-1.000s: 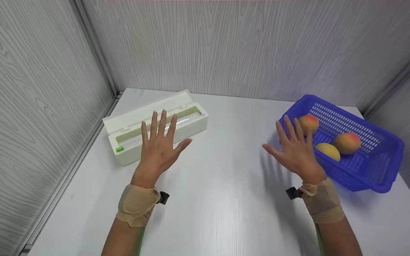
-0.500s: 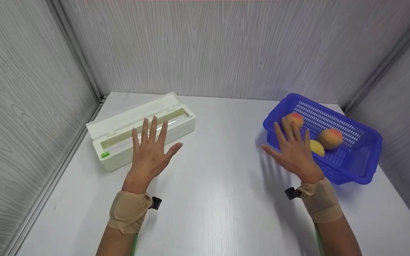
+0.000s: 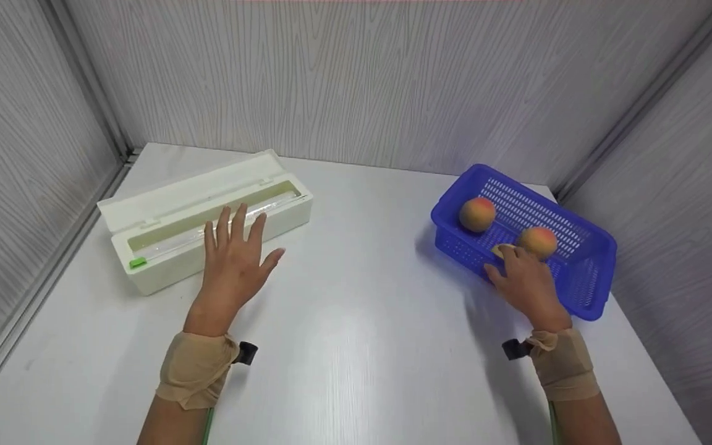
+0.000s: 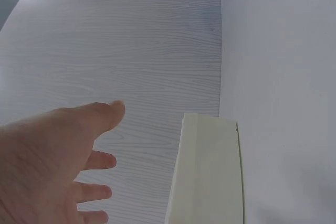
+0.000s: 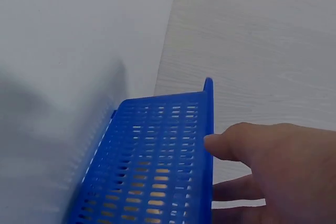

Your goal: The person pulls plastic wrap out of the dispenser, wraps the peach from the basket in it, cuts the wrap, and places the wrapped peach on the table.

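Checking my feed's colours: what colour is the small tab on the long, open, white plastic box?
The small tab is bright green, best seen in the head view.

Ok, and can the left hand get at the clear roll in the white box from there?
Probably yes: the lid is open, the clear roll lies uncovered, and the empty left hand is near the white box, with nothing seen blocking its way.
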A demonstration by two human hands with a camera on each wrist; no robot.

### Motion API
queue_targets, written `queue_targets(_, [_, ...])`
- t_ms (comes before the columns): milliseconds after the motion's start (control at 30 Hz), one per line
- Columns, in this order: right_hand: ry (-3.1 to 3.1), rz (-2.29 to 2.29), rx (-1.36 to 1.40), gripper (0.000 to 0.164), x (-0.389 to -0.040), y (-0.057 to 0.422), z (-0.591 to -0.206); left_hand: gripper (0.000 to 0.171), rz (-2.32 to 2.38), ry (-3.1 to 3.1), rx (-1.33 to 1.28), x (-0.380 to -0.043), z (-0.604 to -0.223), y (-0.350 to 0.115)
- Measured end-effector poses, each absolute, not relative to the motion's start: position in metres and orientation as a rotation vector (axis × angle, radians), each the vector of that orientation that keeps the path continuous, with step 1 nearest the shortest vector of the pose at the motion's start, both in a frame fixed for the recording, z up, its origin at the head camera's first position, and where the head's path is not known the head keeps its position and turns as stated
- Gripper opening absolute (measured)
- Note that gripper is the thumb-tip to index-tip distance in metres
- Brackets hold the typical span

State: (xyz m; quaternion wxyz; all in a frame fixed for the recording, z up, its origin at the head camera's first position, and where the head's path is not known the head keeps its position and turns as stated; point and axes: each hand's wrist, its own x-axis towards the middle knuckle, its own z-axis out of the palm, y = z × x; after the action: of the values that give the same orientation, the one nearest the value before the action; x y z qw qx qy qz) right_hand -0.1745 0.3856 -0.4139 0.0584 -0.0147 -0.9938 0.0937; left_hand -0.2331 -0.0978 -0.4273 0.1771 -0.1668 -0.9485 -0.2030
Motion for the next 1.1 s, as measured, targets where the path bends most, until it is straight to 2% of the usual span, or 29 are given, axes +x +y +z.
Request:
queue_targets(133, [-3.074,0.351,-0.101,0.044,-0.173,0.401,-0.418,0.05,-0.605,-2.6,-0.48,-0.232,-0.428,-0.096])
queue_targets(433, [-3.067,0.426,-0.064,0.047,-0.181,0.417,-0.409,0.032,-0.725,-2.433,-0.402,-0.227,-0.432,-0.105])
queue_targets(800, [-2.962,0.417,-0.198,0.046,-0.2,0.41,-0.404,0.032,-0.74,-2.457,-0.323,-0.218,-0.429,-0.123])
queue_targets(1100, [-2.936,0.381,-0.364,0.057,-0.218,0.41,-0.406,0.034,-0.796,-2.54,-0.204,-0.222,-0.436,-0.14])
